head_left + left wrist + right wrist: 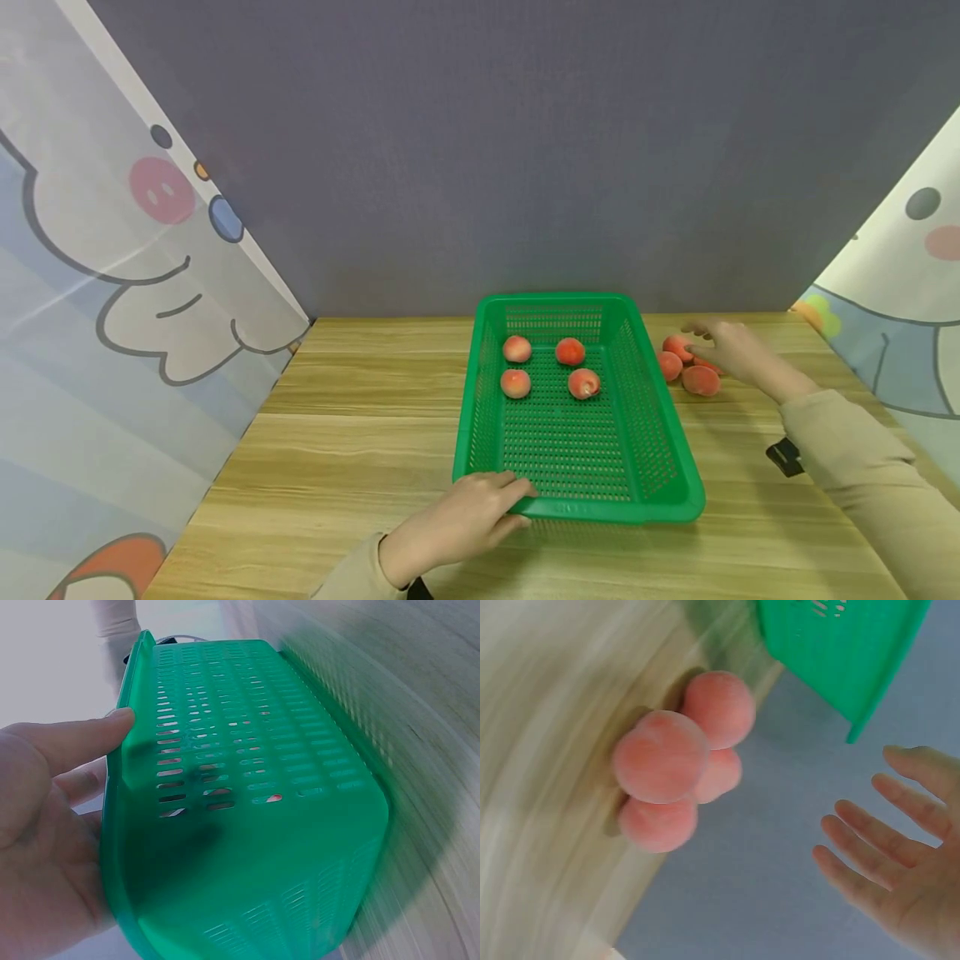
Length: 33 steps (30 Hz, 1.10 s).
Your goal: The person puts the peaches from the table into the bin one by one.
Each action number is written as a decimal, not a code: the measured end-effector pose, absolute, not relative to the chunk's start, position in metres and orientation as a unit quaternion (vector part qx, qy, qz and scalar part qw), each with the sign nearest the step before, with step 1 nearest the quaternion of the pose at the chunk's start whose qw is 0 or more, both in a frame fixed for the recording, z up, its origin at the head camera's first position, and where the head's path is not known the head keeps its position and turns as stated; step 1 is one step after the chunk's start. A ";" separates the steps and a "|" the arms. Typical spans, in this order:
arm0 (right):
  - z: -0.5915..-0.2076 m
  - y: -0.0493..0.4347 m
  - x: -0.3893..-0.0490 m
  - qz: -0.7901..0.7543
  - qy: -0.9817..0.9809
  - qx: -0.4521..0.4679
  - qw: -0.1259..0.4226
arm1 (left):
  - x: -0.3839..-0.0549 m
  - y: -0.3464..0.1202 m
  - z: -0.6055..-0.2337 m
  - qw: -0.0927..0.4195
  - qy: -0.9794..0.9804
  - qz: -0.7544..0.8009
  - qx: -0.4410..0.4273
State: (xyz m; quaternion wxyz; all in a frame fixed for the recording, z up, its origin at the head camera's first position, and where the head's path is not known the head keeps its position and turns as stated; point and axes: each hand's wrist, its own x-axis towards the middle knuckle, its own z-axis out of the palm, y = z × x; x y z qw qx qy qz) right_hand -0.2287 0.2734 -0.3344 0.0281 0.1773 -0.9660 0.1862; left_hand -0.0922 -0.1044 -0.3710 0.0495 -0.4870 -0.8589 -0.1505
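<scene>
Left hand (465,517) is gripping near rim of green basket (585,510), four loose peaches (701,381) are lying clustered just right of it, roughly round, no clear long axis, and right hand (738,354), nearer them, is hovering empty, fingers spread.

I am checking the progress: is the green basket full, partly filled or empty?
Partly filled: four peaches lie toward the far end of the green basket; its near part is bare.
</scene>
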 end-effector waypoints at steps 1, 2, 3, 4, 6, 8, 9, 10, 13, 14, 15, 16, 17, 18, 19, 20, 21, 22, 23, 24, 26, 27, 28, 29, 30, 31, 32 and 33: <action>-0.337 0.275 -0.229 0.185 -0.966 0.178 0.028 | -0.092 -0.104 -0.371 0.048 -0.859 -0.151 -0.487; -0.339 0.276 -0.229 0.188 -0.966 0.178 0.028 | -0.092 -0.104 -0.371 0.047 -0.859 -0.152 -0.487; -0.341 0.277 -0.229 0.191 -0.965 0.176 0.026 | -0.093 -0.105 -0.372 0.049 -0.859 -0.151 -0.487; -0.343 0.279 -0.230 0.192 -0.966 0.174 0.024 | -0.093 -0.105 -0.372 0.050 -0.858 -0.150 -0.488; -0.348 0.281 -0.231 0.202 -0.965 0.166 0.017 | -0.093 -0.105 -0.373 0.053 -0.858 -0.150 -0.489; -0.351 0.283 -0.231 0.208 -0.965 0.159 0.012 | -0.093 -0.105 -0.374 0.058 -0.856 -0.148 -0.492; -0.353 0.284 -0.231 0.209 -0.965 0.157 0.011 | -0.093 -0.105 -0.374 0.061 -0.855 -0.146 -0.493; -0.355 0.285 -0.232 0.209 -0.965 0.158 0.013 | -0.094 -0.105 -0.374 0.062 -0.855 -0.146 -0.493; -0.360 0.287 -0.232 0.206 -0.964 0.166 0.020 | -0.094 -0.104 -0.374 0.062 -0.855 -0.145 -0.494; -0.361 0.288 -0.232 0.206 -0.964 0.169 0.021 | -0.093 -0.104 -0.374 0.061 -0.856 -0.146 -0.493; -0.363 0.288 -0.232 0.206 -0.963 0.170 0.023 | -0.093 -0.104 -0.373 0.059 -0.856 -0.147 -0.492; -0.365 0.289 -0.233 0.205 -0.963 0.173 0.024 | -0.093 -0.104 -0.373 0.057 -0.856 -0.147 -0.492; -0.366 0.290 -0.233 0.204 -0.963 0.176 0.024 | -0.093 -0.104 -0.373 0.056 -0.857 -0.147 -0.491; -0.368 0.290 -0.233 0.205 -0.962 0.177 0.025 | -0.093 -0.104 -0.372 0.054 -0.857 -0.148 -0.490; -0.370 0.291 -0.233 0.202 -0.963 0.179 0.024 | -0.093 -0.103 -0.372 0.053 -0.858 -0.148 -0.489; -0.371 0.291 -0.233 0.199 -0.963 0.180 0.024 | -0.093 -0.103 -0.372 0.053 -0.859 -0.147 -0.488; -0.373 0.291 -0.233 0.197 -0.963 0.181 0.022 | -0.092 -0.103 -0.371 0.053 -0.859 -0.146 -0.488; -0.375 0.291 -0.233 0.192 -0.964 0.185 0.023 | -0.092 -0.103 -0.371 0.052 -0.859 -0.146 -0.487; -0.377 0.291 -0.234 0.189 -0.964 0.184 0.022 | -0.092 -0.103 -0.371 0.052 -0.860 -0.145 -0.487; -0.379 0.292 -0.234 0.186 -0.965 0.185 0.026 | -0.092 -0.103 -0.371 0.051 -0.860 -0.145 -0.486; -0.382 0.293 -0.235 0.184 -0.965 0.184 0.023 | -0.092 -0.103 -0.371 0.050 -0.861 -0.144 -0.485; -0.384 0.293 -0.236 0.184 -0.965 0.184 0.023 | -0.092 -0.103 -0.371 0.049 -0.861 -0.144 -0.485; -0.385 0.294 -0.236 0.183 -0.966 0.183 0.024 | -0.092 -0.103 -0.371 0.049 -0.861 -0.144 -0.485; -0.387 0.294 -0.237 0.184 -0.965 0.183 0.023 | -0.092 -0.103 -0.371 0.048 -0.861 -0.145 -0.484; -0.388 0.295 -0.237 0.184 -0.965 0.185 0.024 | -0.092 -0.103 -0.371 0.047 -0.862 -0.145 -0.484; -0.389 0.295 -0.237 0.186 -0.965 0.184 0.020 | -0.092 -0.103 -0.371 0.046 -0.862 -0.145 -0.484; -0.390 0.295 -0.237 0.185 -0.965 0.186 0.023 | -0.092 -0.103 -0.371 0.045 -0.862 -0.144 -0.484; -0.392 0.296 -0.237 0.185 -0.964 0.190 0.028 | -0.092 -0.103 -0.371 0.046 -0.862 -0.144 -0.484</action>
